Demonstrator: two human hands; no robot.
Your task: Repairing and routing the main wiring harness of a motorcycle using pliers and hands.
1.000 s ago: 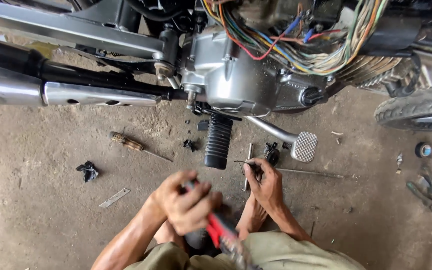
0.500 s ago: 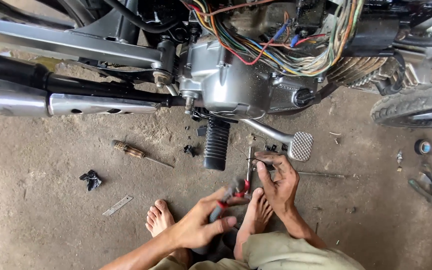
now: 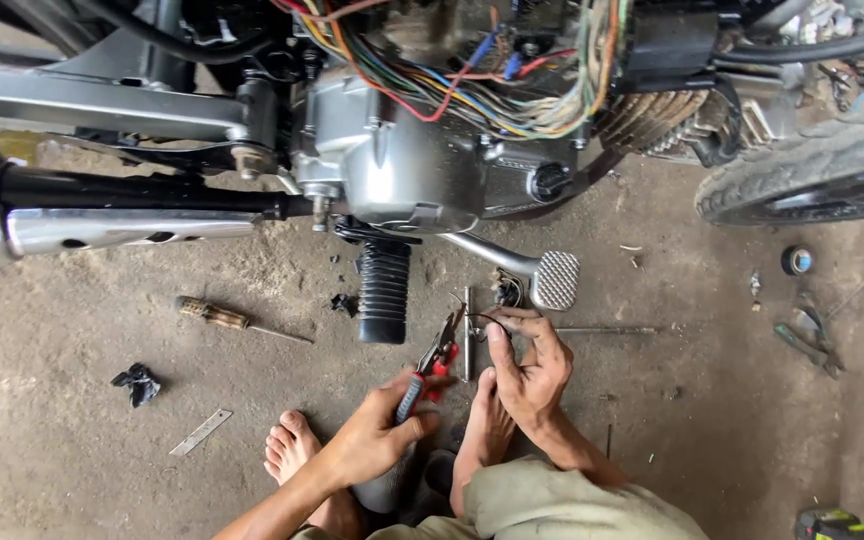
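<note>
**Pliers brought up to a thin wire below the engine**

Since a second ago, the left hand (image 3: 377,440) has come forward from beside the knee, where it held the tool low and close to the body. The right hand (image 3: 532,365) has shifted only a little, staying near the floor under the brake pedal (image 3: 556,279). The view has also closed in on the motorcycle engine (image 3: 412,170).

The left hand is clenched around the red and dark handles of the pliers (image 3: 432,362). Their long axis runs on a slant, handles near and left, nose far and right, pointing up toward the pedal. The jaws stand slightly parted just beside a thin dark wire (image 3: 477,318).

The right hand pinches that wire between thumb and fingertips, palm turned left. A slim metal rod (image 3: 466,335) lies on the concrete floor (image 3: 82,440) between the two hands, running near to far.

Both bare feet rest on the floor below the hands. The ribbed black footpeg rubber (image 3: 383,290) hangs left of the pliers. A screwdriver (image 3: 237,320) lies further left.
</note>
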